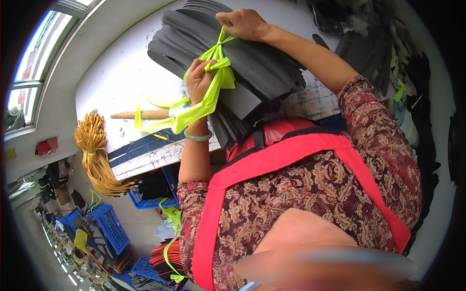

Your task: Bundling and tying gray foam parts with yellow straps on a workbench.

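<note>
A thick stack of dark grey, sheet-like cut pieces (pixel 262 68) lies on the white table in front of me. A neon yellow fabric strip (pixel 209 103) is looped around it and knotted on top. My left hand (pixel 198 80) is closed on the strip beside the knot, and a long loose end hangs down past that wrist. Above the knot, at the far side of the stack, my right hand (pixel 242 24) pinches another part of the strip and draws it taut. A wooden stick (pixel 145 114) lies to the left of my left wrist, partly crossed by the hanging strip.
The white table (pixel 121 82) has a worn front edge. A tied bundle of tan strips (pixel 94 150) drapes over its left corner. Blue plastic crates (pixel 109 225) stand at lower left. More dark pieces (pixel 364 56) are heaped at right. A window (pixel 39 58) is at far left.
</note>
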A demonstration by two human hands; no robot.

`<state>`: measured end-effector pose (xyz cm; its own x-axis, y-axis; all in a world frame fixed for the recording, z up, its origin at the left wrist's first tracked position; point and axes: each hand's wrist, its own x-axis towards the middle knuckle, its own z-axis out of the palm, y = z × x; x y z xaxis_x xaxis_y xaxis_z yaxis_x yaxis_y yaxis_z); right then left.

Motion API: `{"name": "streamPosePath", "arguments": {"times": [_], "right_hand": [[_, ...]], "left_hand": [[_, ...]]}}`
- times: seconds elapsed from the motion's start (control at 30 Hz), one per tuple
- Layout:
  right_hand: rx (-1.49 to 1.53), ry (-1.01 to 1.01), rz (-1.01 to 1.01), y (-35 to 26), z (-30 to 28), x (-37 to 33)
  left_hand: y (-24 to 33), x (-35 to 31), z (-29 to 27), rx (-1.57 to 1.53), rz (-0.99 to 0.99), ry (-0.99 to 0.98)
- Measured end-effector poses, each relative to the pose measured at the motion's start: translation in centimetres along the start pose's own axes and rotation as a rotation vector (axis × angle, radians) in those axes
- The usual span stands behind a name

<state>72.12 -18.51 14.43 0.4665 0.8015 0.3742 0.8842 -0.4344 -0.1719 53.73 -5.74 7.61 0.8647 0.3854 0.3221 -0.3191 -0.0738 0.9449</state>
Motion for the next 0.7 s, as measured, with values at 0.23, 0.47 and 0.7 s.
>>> {"name": "streamPosePath", "arguments": {"times": [0.23,0.47,0.7], "right_hand": [[0.207,0.073,0.094,1.6,0.7,-1.6],[0.237,0.429,0.259,1.5,-2.8,-14.6],[0.046,0.485,1.191,9.7,-7.4,-35.8]], "left_hand": [[-1.5,-2.5,-1.0,0.021,-0.228,0.006],[1.1,-7.6,-3.5,0.644,-0.238,-0.144],[3.6,-10.0,-3.1,0.715,-0.343,-0.106]]}}
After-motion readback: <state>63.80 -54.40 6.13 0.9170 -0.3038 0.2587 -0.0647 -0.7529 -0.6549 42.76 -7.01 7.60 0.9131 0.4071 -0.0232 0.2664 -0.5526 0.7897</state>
